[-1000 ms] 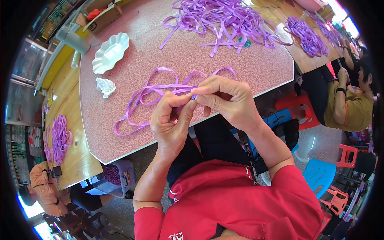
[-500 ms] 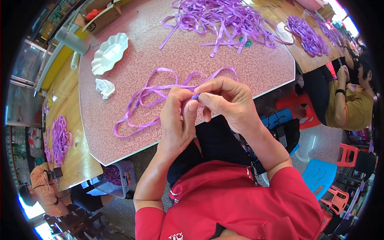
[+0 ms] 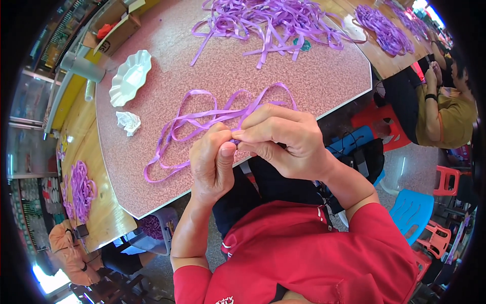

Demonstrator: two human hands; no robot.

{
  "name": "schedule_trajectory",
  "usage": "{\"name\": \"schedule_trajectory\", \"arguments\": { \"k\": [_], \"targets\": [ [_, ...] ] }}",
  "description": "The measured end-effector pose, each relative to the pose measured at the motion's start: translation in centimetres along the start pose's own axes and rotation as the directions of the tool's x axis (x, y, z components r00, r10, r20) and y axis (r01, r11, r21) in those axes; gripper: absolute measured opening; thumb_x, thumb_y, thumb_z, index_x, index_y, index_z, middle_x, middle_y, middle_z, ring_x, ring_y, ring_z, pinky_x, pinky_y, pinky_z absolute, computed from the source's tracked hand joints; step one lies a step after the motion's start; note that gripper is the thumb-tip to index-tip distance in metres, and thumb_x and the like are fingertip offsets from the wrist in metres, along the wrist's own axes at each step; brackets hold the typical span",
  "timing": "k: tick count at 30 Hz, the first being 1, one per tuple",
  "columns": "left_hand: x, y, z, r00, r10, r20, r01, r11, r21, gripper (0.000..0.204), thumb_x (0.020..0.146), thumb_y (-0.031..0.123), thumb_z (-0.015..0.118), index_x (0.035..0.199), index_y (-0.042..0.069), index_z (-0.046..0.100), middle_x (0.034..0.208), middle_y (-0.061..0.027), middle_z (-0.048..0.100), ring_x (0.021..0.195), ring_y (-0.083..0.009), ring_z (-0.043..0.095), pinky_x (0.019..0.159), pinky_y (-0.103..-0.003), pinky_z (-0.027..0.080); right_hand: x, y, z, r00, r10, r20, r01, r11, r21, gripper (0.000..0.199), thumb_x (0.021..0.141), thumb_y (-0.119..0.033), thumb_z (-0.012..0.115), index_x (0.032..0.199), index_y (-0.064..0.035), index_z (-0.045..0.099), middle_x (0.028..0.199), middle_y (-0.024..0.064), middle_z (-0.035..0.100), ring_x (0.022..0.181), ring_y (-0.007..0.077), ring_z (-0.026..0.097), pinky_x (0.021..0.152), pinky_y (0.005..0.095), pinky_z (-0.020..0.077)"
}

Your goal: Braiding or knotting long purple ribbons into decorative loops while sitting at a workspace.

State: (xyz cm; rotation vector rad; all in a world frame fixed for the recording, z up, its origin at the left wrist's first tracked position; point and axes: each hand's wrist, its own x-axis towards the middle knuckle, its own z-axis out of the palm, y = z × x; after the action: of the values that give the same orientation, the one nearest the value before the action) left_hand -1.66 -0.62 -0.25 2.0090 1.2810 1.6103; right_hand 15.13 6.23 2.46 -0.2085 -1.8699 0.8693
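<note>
A long, thin purple ribbon (image 3: pixel 169 134) lies in loose loops on the table in front of me, and one part of it runs up to my fingers. My left hand (image 3: pixel 208 164) pinches it between thumb and fingers. Close against it, my right hand (image 3: pixel 293 144) is closed on the same spot, thumb below and fingers above. A small darker purple-blue bit (image 3: pixel 235 142) shows between the fingertips; whether it is a knot, a fold or a separate piece is hidden. Both hands are held above the table's near edge.
A tangled pile of purple ribbons (image 3: pixel 273 23) covers the far side of the pink speckled table (image 3: pixel 131 172). A white scalloped dish (image 3: pixel 130 78) and crumpled tissue (image 3: pixel 128 123) sit at left. Further ribbon heaps (image 3: pixel 382 30) lie on neighbouring tables. People sit at both sides, near a blue chair (image 3: pixel 411 215).
My right hand has turned over more, its fingers now covering most of the darker bit. Both hands have shifted slightly left and down in the view. The ribbon loops lie much the same.
</note>
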Motion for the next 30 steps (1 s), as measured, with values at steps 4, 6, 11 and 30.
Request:
{"name": "schedule_trajectory", "arguments": {
  "k": [4, 6, 11, 30],
  "targets": [
    [0.9, 1.0, -0.1, 0.984, -0.127, 0.128, 0.131, 0.991, -0.025, 0.026, 0.101, 0.023, 0.051, 0.093, -0.001, 0.057, 0.066, -0.0095, 0.046, 0.054, -0.0192, 0.046, 0.051, -0.031, 0.036, -0.2, 0.7, -0.4, 0.999, -0.032, 0.001, 0.032, 0.999, -0.036, 0.014, 0.08, 0.001, 0.074, 0.093, -0.0003, 0.068, 0.085, 0.0113, 0.067, 0.072, 0.0215, 0.067, 0.061, 0.0296, 0.0526],
    [0.6, 0.5, -0.1, 0.972, -0.185, 0.146, 0.2, 0.976, -0.091, 0.027, 0.102, 0.024, 0.049, 0.095, -0.001, 0.057, 0.067, -0.0073, 0.047, 0.055, -0.0159, 0.045, 0.051, -0.029, 0.036, -0.2, 1.2, -0.3, 0.997, -0.071, 0.013, 0.072, 0.994, -0.084, 0.014, 0.08, 0.002, 0.073, 0.094, -0.0001, 0.068, 0.086, 0.0113, 0.066, 0.073, 0.0209, 0.066, 0.061, 0.0291, 0.0525],
    [0.2, 0.6, 0.3, 0.912, -0.367, 0.183, 0.409, 0.852, -0.326, 0.032, 0.105, 0.028, 0.042, 0.104, 0.0, 0.057, 0.069, -0.0003, 0.048, 0.059, -0.0075, 0.042, 0.053, -0.024, 0.036, -0.6, 1.8, -0.2, 0.998, 0.042, 0.037, -0.043, 0.998, 0.037, 0.018, 0.083, 0.004, 0.071, 0.1, 0.0013, 0.068, 0.093, 0.0116, 0.066, 0.076, 0.019, 0.067, 0.064, 0.0272, 0.0538],
    [0.2, -0.1, 0.1, 0.981, -0.153, 0.123, 0.178, 0.956, -0.232, 0.029, 0.104, 0.028, 0.043, 0.1, 0.002, 0.056, 0.068, -0.0035, 0.047, 0.06, -0.012, 0.045, 0.054, -0.028, 0.036, -0.7, 0.6, -0.3, 0.99, 0.141, -0.003, -0.141, 0.986, 0.087, 0.018, 0.081, 0.003, 0.073, 0.098, -0.0013, 0.069, 0.092, 0.0097, 0.067, 0.081, 0.016, 0.066, 0.064, 0.0258, 0.0532]
  ]
}}
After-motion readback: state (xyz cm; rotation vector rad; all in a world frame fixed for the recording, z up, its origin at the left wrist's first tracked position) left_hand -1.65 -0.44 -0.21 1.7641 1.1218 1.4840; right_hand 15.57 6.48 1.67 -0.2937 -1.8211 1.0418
